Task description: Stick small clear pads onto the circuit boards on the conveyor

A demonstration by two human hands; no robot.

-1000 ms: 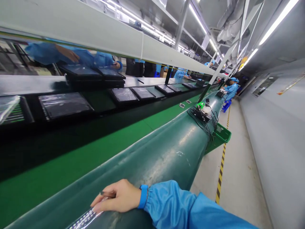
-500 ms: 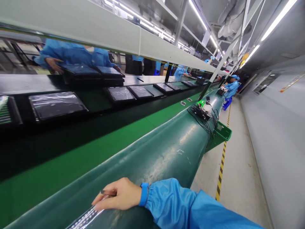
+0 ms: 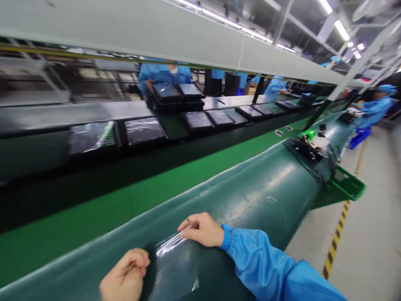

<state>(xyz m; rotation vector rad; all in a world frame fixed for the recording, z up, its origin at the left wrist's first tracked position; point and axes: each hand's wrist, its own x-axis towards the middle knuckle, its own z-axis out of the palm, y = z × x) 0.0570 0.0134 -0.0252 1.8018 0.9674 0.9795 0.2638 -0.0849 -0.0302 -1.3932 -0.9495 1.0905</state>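
My right hand (image 3: 203,230) is closed, with thumb and fingers pinching the upper edge of a clear plastic film (image 3: 177,271) with bright reflections along its top. A small dark, thin item shows between those fingers, too small to name. The film lies low over the green bench, its lower part cut off by the frame. Left of it, my left hand (image 3: 125,274) is closed with curled fingers, close to the film's left side; whatever it may hold is hidden. A blue band circles my right wrist, below a blue sleeve.
Across the green conveyor belt (image 3: 131,205) stand several dark, film-covered flat panels (image 3: 145,130). A co-worker's hands hold stacked panels (image 3: 167,92) opposite. Black cables and a device (image 3: 310,146) lie on the bench (image 3: 247,200) at right. A green bin (image 3: 351,184) hangs beyond the edge.
The view has swung left, so the surroundings shift right. My left hand has come into view beside the film. My right hand still pinches it, and more of the film shows.
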